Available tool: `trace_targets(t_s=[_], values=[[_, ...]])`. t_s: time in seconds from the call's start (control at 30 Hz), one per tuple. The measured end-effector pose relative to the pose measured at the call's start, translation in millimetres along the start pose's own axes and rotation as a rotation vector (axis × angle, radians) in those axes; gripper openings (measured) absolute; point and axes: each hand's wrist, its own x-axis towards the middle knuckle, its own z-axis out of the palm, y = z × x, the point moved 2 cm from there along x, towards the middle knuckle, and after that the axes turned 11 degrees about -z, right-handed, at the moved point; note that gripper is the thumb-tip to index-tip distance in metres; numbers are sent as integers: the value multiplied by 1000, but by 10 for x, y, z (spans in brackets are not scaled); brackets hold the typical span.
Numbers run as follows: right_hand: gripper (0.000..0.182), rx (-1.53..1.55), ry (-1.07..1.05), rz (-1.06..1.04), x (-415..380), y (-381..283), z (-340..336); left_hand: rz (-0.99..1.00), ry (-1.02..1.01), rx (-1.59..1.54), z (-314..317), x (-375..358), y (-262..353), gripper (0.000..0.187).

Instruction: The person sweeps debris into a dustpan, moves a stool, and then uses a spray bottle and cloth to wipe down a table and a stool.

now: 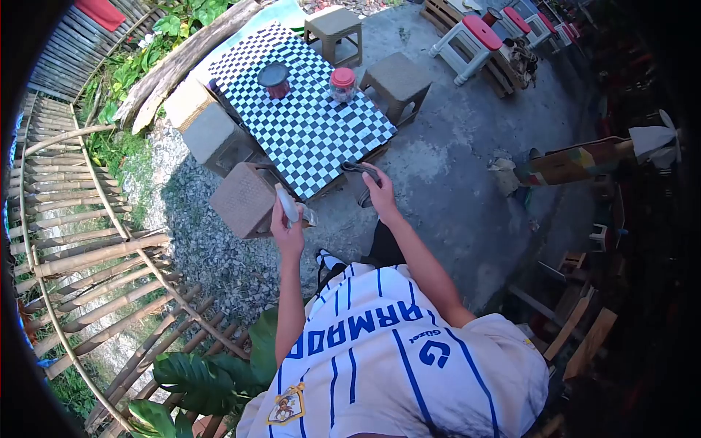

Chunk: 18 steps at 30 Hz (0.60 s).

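Note:
My left hand (287,228) is closed around a pale, rounded object (286,204), with something clear showing beside it. To the right, my right hand (381,194) grips a dark, folded strap-like item (360,177) near the table's front corner. Both hands are in front of the near end of a table with a black-and-white checkered top (307,120). On that top stand a jar with a dark lid (274,79) and a clear jar with a red lid (342,85).
Brown stools flank the table, one (244,201) close to my left hand. White stools with red seats (482,33) stand at the upper right. A bamboo fence (80,255) runs along the left, and large leaves (197,379) are at the lower left.

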Motion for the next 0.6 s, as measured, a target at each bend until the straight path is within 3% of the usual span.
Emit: trace_targets(t_s=[0.17, 0.4, 0.47, 0.6], values=[[34, 16, -18, -22, 656, -44, -741, 75, -31, 22, 933, 394, -217, 62], [33, -122, -108, -109, 1759, -144, -2063, 135, -53, -28, 2724, 973, -106, 65], [34, -132, -59, -45, 1934, -331, -2378, 13, -98, -51, 3128, 1098, -117, 66], [35, -75, 29, -53, 2307, -555, -2886, 60, -154, -50, 3937, 1264, 35, 68]])
